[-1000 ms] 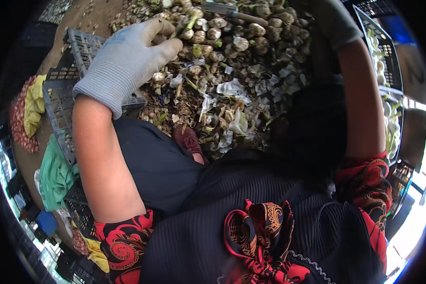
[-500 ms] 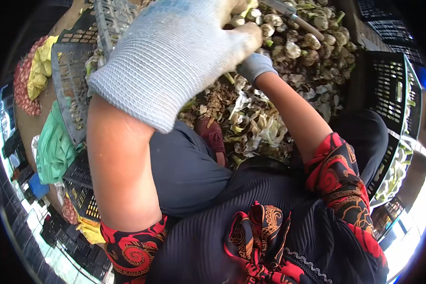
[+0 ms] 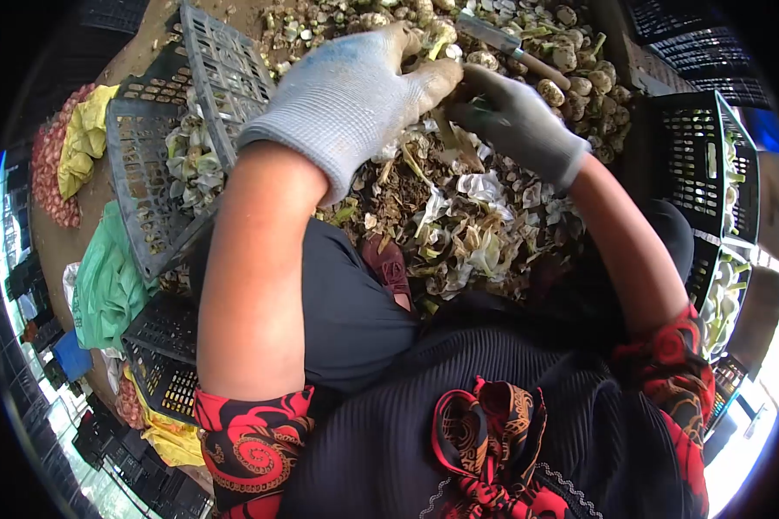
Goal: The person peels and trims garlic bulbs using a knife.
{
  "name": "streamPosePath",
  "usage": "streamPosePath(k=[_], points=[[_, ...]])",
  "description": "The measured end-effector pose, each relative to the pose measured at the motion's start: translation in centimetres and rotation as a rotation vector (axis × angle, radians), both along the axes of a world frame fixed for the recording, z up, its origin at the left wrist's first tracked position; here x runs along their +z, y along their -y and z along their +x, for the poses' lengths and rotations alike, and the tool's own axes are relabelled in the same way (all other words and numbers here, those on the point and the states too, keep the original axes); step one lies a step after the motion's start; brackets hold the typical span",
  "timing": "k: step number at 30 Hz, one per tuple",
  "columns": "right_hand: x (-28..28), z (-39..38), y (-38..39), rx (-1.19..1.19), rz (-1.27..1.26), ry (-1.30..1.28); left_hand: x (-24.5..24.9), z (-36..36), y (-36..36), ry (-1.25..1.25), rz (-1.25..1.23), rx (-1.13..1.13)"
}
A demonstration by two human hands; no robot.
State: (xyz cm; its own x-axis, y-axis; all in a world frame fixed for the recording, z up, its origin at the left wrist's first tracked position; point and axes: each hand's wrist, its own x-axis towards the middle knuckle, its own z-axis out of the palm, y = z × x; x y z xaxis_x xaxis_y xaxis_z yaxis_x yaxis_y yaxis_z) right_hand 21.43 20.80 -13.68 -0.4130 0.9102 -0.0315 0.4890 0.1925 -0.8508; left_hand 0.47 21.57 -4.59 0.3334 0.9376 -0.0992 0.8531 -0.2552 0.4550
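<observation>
My left hand, in a grey knitted glove with tan fingertips, reaches over the heap with fingers curled. Whatever lies inside its grasp is hidden. My right hand, in a similar grey glove, meets the left thumb, fingers bent. A thin brownish strip shows below its fingertips; I cannot make out what it is or whether it is held. Just beyond the hands, a knife with a wooden handle rests on a pile of garlic bulbs. A garlic stalk shows beside the left fingertips.
Dry garlic skins cover the ground before my knees, near a dark red shoe. Black crates lean at left, with a green bag and net sacks. At right stand crates holding garlic.
My left hand has drawn lower and farther from the camera. The right hand, previously reaching low behind it, has come up and right, into fuller view. The view has shifted slightly; the knife stays on the pile.
</observation>
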Motion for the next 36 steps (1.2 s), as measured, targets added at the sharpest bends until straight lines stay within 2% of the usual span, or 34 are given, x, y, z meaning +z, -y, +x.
streamPosePath(k=[1, 2, 3, 4, 5, 6, 8, 9, 11, 13, 14, 15, 16, 19, 22, 24, 26, 28, 30, 32, 34, 35, 36], points=[[1.9, 0.3, 0.8, 0.032, 0.107, -0.115, -0.3, 0.3, -0.1, -0.011, -0.02, 0.003], [5.3, 0.4, 2.2, 0.043, 0.051, -0.108, -0.3, 0.9, -0.2, 0.147, -0.137, 0.018], [7.3, 0.3, 3.3, 0.044, 0.033, -0.201, -2.4, 1.2, -0.6, 0.432, -0.244, -0.048], [7.5, 0.5, 4.4, -0.045, 0.045, -0.304, -1.6, 2.0, 0.0, 0.685, -0.397, -0.105], [8.9, 0.4, 5.6, -0.129, 0.111, -0.206, -0.5, 3.0, 0.7, 0.766, -0.405, -0.079], [9.3, 0.5, 6.4, -0.23, 0.1, -0.212, -1.0, 3.6, 1.0, 0.913, -0.274, -0.127], [8.8, 0.9, 7.0, -0.363, 0.13, -0.268, 0.6, 3.9, 1.7, 0.771, -0.259, -0.004], [9.4, 1.4, 7.0, -0.345, -0.07, -0.265, 0.3, 4.3, 2.0, 0.783, -0.24, 0.031], [7.8, 2.8, 7.1, -0.261, 0.016, -0.272, -1.5, 5.9, 2.2, 0.87, -0.18, 0.049], [7.0, 3.3, 7.1, -0.253, 0.078, -0.235, 0.7, 6.0, 3.9, 0.659, -0.148, 0.155], [6.0, 4.2, 6.9, -0.253, 0.085, -0.214, 1.0, 6.0, 4.0, 0.66, -0.137, 0.121], [5.6, 4.4, 6.9, -0.229, 0.198, -0.193, 1.7, 5.9, 4.2, 0.615, -0.174, 0.141], [5.5, 4.4, 6.8, -0.247, 0.176, -0.21, 2.2, 5.9, 4.5, 0.571, -0.214, 0.158], [5.4, 4.5, 6.5, -0.299, 0.157, -0.22, 1.6, 6.4, 4.8, 0.706, -0.157, 0.163], [5.3, 4.2, 6.3, -0.312, 0.219, -0.148, 1.8, 6.7, 4.9, 0.605, -0.15, 0.171], [6.4, 3.6, 6.7, -0.306, 0.208, -0.109, 0.8, 6.4, 4.2, 0.721, -0.094, 0.027], [6.6, 3.9, 6.4, -0.305, 0.26, -0.062, -1.7, 6.7, 2.7, 0.749, -0.043, -0.002], [7.2, 3.9, 6.4, -0.216, 0.314, -0.04, -0.1, 5.6, 3.7, 0.896, -0.255, -0.031], [9.4, 3.2, 6.9, -0.159, 0.245, 0.073, 0.0, 5.2, 3.7, 0.817, -0.205, -0.042], [8.2, 3.2, 6.4, -0.099, 0.357, -0.06, 1.4, 4.4, 4.0, 0.825, -0.421, -0.048], [7.6, 3.5, 5.9, -0.044, 0.345, -0.04, 0.9, 4.0, 4.3, 0.998, -0.42, -0.093], [7.1, 3.9, 5.4, 0.007, 0.529, -0.02, 1.2, 3.5, 3.9, 0.947, -0.487, -0.17], [7.3, 3.9, 5.5, -0.018, 0.412, -0.081, -0.2, 3.8, 3.5, 0.891, -0.188, -0.258]])
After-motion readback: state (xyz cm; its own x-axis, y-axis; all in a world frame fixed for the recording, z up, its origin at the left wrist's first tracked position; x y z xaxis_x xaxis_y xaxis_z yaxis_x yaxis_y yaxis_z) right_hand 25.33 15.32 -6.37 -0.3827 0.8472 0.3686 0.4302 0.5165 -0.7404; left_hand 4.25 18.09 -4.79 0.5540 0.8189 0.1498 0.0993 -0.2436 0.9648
